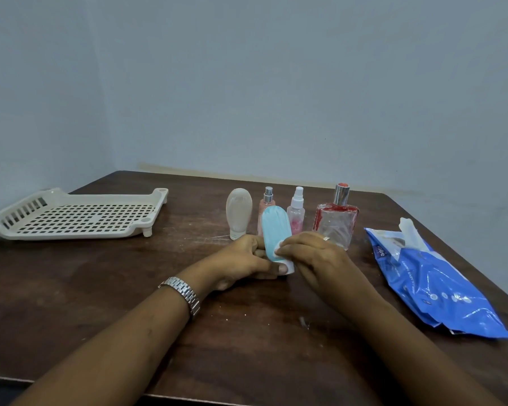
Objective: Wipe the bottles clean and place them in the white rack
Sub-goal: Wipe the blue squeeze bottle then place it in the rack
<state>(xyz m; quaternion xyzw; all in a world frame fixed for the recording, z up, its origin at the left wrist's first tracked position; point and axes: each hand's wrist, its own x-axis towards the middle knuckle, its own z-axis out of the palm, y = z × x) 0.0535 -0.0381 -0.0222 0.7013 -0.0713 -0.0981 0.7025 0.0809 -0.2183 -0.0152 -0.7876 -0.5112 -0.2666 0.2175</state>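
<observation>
Blurrily, lettering marks the blue pack; left hand grips turquoise bottle.

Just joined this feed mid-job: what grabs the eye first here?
The blue bottle stands out at table centre: the left hand grips its lower end while the right hand pinches a wipe against it. Behind it stand four bottles in a row. The white rack sits far left and a blue wipes pack lies at right.
</observation>
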